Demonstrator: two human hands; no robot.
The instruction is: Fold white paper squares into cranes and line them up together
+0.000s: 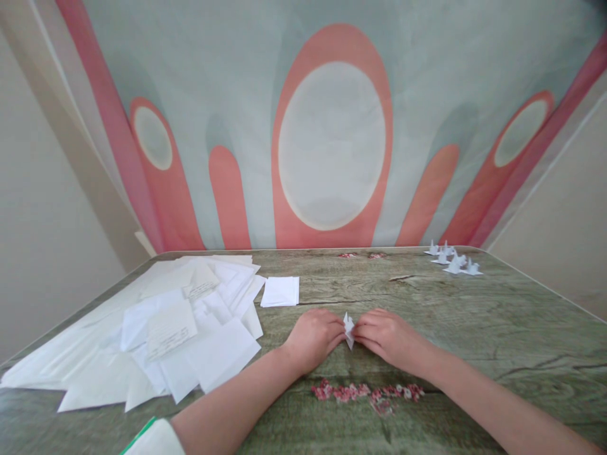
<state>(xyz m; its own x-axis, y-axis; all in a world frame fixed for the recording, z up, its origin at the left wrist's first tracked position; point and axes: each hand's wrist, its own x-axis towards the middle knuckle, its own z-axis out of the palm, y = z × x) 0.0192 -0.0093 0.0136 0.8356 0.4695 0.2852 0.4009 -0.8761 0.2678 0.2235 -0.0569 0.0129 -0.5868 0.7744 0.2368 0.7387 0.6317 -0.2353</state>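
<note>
Reaching in from opposite sides, my left hand (317, 338) and right hand (389, 335) clamp fingertips on the folded white paper (349, 330), just beyond the printed flowers (345, 392). My forearms (241, 398) converge, backs of hands upward. Left of the printed flowers, a sheet (169, 323) bears writing too small to read. The folded white paper's long axis runs front-to-back, one point toward me.

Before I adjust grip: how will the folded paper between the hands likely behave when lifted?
The folded paper is probably very light, being so small. Its creases should make it stiffer than the flat loose sheets on the left. Its pointed ends look thin, so they may bend under pressure.
</note>
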